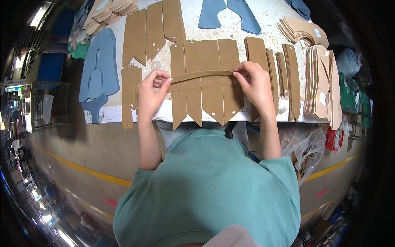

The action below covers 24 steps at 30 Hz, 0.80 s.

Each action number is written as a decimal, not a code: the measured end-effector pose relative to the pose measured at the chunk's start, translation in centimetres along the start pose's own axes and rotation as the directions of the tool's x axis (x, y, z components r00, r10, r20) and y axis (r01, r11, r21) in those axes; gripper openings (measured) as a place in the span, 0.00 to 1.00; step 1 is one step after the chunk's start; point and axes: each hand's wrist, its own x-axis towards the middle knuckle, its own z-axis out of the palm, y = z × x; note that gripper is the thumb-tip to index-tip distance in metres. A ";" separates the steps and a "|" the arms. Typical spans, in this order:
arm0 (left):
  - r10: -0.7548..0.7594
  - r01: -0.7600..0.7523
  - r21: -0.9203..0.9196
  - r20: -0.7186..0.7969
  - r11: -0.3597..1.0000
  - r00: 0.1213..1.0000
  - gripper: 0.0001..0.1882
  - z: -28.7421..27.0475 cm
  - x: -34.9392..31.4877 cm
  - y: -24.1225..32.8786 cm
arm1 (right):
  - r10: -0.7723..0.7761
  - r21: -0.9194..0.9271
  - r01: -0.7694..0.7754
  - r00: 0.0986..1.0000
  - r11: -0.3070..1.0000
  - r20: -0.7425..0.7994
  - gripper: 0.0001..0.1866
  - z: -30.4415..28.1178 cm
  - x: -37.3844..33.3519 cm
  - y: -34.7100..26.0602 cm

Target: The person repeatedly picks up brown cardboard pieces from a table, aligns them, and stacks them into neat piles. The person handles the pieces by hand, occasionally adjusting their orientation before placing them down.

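A narrow brown strip [201,75], perhaps leather, is stretched between my hands in a slight upward bow. My left hand [153,91] pinches its left end between thumb and fingers, and my right hand [256,82] pinches its right end. Just below it, a second brown strip [197,87] lies across several brown panels [212,105] with slanted lower ends and small white labels. Those panels lie side by side at the table's near edge. Left of my left hand is a bundle of thin brown strips [126,90].
The white, speckled table [111,113] holds blue cut pieces [101,61] at the left and more blue pieces [232,16] at the back. Long brown pieces [293,74] lie right of my right hand. Tan stacks [314,80] stand at the right edge. A plastic bag [306,146] is below.
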 end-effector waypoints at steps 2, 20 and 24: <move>0.002 -0.002 0.017 0.031 1.000 1.000 0.07 -0.5 -0.3 0.2 | -0.019 0.060 0.020 1.000 0.998 -0.009 0.04 -0.3 -0.1 0.1; 0.121 -0.133 0.157 0.083 0.979 0.989 0.09 -0.5 0.3 3.6 | 0.016 -0.144 0.006 0.988 0.990 0.152 0.07 -0.4 -1.0 -0.6; 0.288 -0.264 -0.122 0.280 0.957 0.916 0.12 2.2 1.5 5.7 | -0.037 -0.013 0.040 0.988 0.999 0.150 0.07 -0.9 -1.0 -1.7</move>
